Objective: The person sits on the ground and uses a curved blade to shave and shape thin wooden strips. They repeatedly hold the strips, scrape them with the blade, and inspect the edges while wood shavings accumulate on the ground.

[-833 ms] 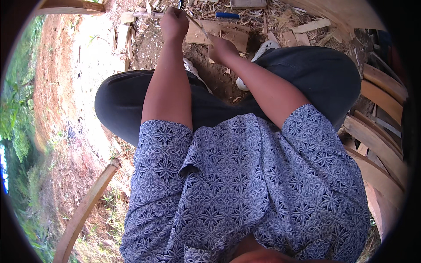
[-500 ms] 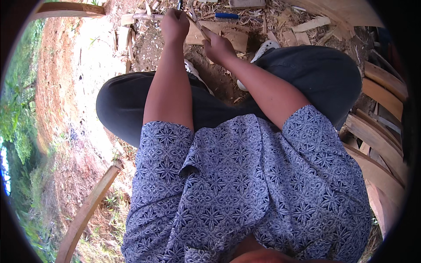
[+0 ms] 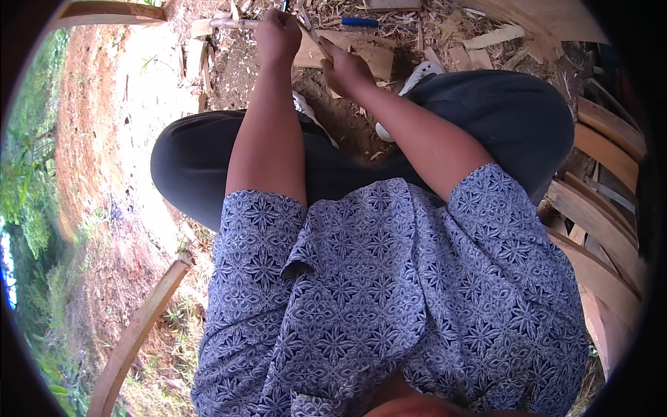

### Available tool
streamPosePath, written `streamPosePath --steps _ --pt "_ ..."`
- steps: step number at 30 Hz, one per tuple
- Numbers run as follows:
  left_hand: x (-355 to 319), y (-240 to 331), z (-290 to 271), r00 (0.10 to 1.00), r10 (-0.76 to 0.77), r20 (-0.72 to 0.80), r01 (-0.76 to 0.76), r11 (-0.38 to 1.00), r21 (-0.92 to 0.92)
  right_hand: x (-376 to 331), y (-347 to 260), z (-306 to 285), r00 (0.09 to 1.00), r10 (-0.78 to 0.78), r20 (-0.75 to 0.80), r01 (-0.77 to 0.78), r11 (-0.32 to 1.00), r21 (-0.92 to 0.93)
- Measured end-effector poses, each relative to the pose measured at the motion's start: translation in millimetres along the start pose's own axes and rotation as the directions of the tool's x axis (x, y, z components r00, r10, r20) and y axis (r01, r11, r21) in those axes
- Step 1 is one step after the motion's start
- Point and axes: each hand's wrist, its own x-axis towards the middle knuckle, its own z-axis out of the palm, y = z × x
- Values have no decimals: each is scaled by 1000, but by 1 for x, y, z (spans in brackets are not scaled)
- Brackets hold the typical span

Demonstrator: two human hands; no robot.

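Note:
My left hand [image 3: 278, 37] is closed near the top edge, around a slim dark rod-like tool [image 3: 284, 5] whose far end is cut off by the picture. To its right, my right hand [image 3: 349, 71] grips the slender wooden handle [image 3: 321, 46] of a tool. That handle slants up and left toward my left hand, and its far end is at the picture's edge. Below and behind the handle lies a flat wooden board [image 3: 368, 55] on the ground. A blue cylindrical handle-like piece [image 3: 360, 22] rests beyond the board.
Wood chips and offcuts [image 3: 495, 37] litter the ground ahead. Curved timber pieces [image 3: 596, 215] are stacked at my right; another curved beam [image 3: 139, 333] stands at lower left. My bent knees in dark trousers [image 3: 486, 118] flank my forearms, with white shoes [image 3: 422, 73] between them.
Both hands have shifted only very slightly, the left one a little upward. Each keeps its grip, and the things on the ground lie as before.

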Motion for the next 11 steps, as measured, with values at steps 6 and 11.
streamPosePath --steps 6,11 --pt "1 11 -1 1000 -30 4 30 999 22 4 21 8 1000 14 -26 -15 998 -53" --pt "14 -20 13 997 49 -57 -46 998 47 2 -13 -2 991 -82 -108 91 993 79"
